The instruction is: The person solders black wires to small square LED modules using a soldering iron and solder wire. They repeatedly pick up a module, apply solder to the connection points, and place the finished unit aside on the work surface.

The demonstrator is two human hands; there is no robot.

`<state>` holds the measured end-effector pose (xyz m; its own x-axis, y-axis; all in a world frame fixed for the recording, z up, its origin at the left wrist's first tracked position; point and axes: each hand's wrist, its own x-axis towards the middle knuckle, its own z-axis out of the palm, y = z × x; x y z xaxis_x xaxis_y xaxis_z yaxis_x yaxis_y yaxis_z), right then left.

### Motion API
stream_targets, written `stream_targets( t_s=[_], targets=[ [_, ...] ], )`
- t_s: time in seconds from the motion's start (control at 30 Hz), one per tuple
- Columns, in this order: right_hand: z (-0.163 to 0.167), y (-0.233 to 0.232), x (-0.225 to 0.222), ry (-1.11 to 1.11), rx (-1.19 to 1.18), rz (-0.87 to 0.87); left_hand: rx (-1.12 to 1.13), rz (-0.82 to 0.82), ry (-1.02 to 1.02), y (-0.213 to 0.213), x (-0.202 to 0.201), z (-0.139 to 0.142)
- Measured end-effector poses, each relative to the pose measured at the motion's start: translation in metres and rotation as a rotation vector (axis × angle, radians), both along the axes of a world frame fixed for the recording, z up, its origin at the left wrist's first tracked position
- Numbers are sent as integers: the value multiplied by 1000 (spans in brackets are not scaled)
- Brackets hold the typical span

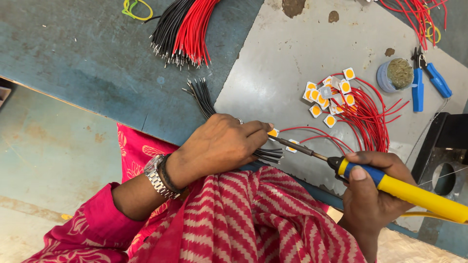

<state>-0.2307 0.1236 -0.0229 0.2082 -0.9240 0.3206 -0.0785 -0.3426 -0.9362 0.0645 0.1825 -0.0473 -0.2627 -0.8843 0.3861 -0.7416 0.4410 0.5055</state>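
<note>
My left hand grips a bundle of short black wires and pinches a small white square chip with a yellow centre at its fingertips. My right hand holds a soldering iron with a yellow and blue handle. The iron's metal tip reaches left and touches the pinched chip. A second chip with a red wire lies just under the iron's shaft.
A pile of chips with red wires lies on the grey mat. Black and red wire bundles sit at the back. A round tin, blue-handled pliers and a black stand are at the right.
</note>
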Motion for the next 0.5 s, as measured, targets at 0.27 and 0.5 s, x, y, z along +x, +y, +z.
stream_targets(
  t_s=[0.27,0.5],
  targets=[
    [9,2,5,96,30,-34,4,21,-66,1,-1,1],
    [16,6,13,226,18,-109,-3,8,-65,-1,-1,4]
  ],
)
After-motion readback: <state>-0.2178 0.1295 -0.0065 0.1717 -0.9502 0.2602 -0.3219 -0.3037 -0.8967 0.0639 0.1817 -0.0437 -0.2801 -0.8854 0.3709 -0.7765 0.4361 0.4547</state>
